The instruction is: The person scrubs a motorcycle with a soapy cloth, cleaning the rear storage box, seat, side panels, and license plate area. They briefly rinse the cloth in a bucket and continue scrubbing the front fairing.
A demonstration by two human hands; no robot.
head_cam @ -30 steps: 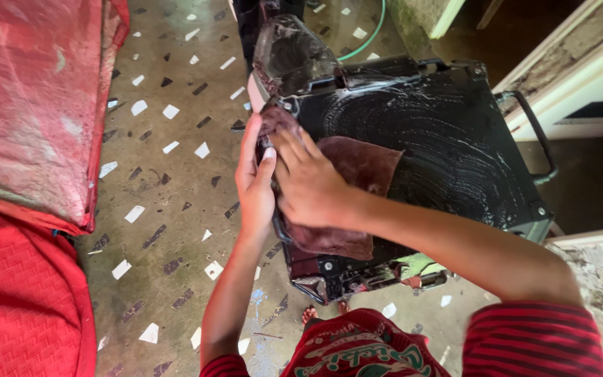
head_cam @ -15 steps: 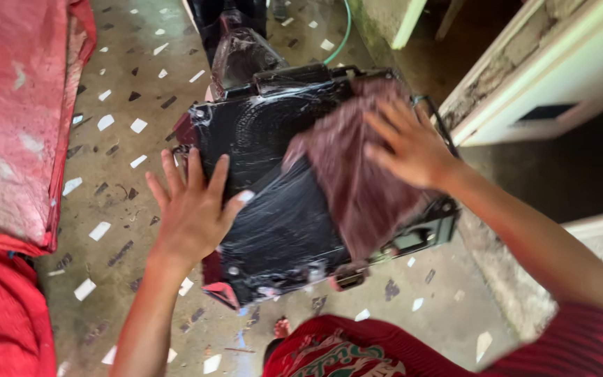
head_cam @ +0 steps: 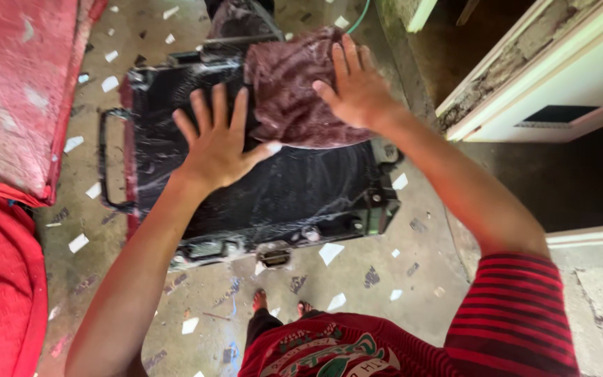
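We press our left hand (head_cam: 216, 150) flat on the black panel (head_cam: 294, 188), fingers (head_cam: 219, 105) spread wide over its soapy face. Our right hand (head_cam: 359, 91) lies on the maroon cloth (head_cam: 284, 87) at the panel's far edge, fingers loosely parted and laid over the fabric (not pinching it). The panel sits in the middle of the scene above the speckled floor (head_cam: 357, 279), a black handle (head_cam: 104, 160) on its left end. Red matting (head_cam: 8, 98) lies to the left, a white door frame (head_cam: 539, 91) to the right.
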